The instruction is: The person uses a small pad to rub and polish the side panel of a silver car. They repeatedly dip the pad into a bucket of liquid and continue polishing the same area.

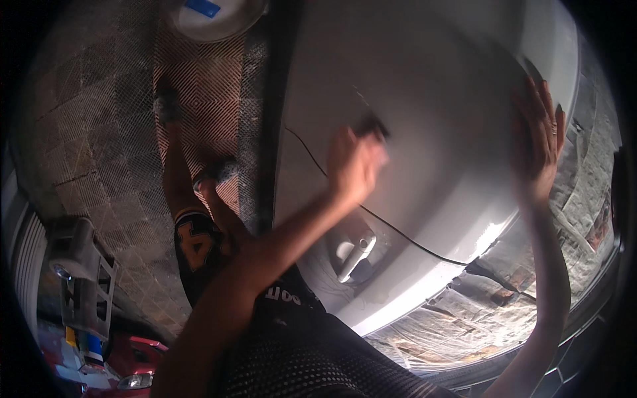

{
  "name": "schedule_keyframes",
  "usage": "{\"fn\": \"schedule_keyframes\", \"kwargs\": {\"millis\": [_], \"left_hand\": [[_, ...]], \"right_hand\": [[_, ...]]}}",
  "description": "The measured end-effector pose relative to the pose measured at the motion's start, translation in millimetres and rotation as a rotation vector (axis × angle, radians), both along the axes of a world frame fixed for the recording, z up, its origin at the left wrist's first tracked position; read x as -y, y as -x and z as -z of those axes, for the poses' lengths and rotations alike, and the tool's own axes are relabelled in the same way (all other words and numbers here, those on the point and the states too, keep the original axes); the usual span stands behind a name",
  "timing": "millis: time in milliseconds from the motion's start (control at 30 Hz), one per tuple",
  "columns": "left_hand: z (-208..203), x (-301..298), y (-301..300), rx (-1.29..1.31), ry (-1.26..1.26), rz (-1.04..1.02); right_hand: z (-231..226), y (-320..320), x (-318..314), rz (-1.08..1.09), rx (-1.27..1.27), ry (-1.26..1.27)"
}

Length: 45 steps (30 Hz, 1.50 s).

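Observation:
Before me is a pale grey car door panel (424, 86) with a door handle (356, 259) in its lower part. My left hand (358, 162) is closed around a small dark tool (374, 126) and is held against or just over the panel. Motion blurs this hand, so the tool's exact kind is hard to make out. Toward the panel's right edge, my right hand (539, 142) lies with its fingers stretched out on the surface, holding nothing. A dark seam line (411, 240) curves across the panel near the handle.
Crumpled masking sheet (577, 192) covers the area beyond the panel's right edge. A round white container (215, 20) with blue tape stands at the top. Patterned floor tiles (99, 113) spread to the left. A grey metal stand (83, 285) and red object (136, 361) sit lower left.

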State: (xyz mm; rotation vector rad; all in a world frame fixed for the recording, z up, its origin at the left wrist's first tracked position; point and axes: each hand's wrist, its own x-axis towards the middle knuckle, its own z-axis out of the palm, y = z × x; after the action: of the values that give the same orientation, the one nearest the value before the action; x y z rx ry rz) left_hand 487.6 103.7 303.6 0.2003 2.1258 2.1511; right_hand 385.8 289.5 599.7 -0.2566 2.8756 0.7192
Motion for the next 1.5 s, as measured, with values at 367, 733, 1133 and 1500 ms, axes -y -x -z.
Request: {"fn": "schedule_keyframes", "kwargs": {"millis": [367, 733, 1133, 1500], "left_hand": [[25.4, -18.6, 25.5, 0.209, 0.043, -0.089], [32.3, -56.1, 133.9, 0.269, 0.107, -0.028], [32.3, -97.5, 234.8, 0.191, 0.017, -0.078], [53.0, -150.8, 339.2, 0.066, 0.061, -0.211]], "right_hand": [[0.7, 7.8, 5.4, -0.008, 0.007, 0.009], [1.2, 10.5, 4.6, 0.007, 0.010, 0.062], [0.2, 10.3, 4.4, 0.059, 0.032, 0.077], [-7.6, 19.7, 16.7, 0.213, 0.114, 0.077]]}}
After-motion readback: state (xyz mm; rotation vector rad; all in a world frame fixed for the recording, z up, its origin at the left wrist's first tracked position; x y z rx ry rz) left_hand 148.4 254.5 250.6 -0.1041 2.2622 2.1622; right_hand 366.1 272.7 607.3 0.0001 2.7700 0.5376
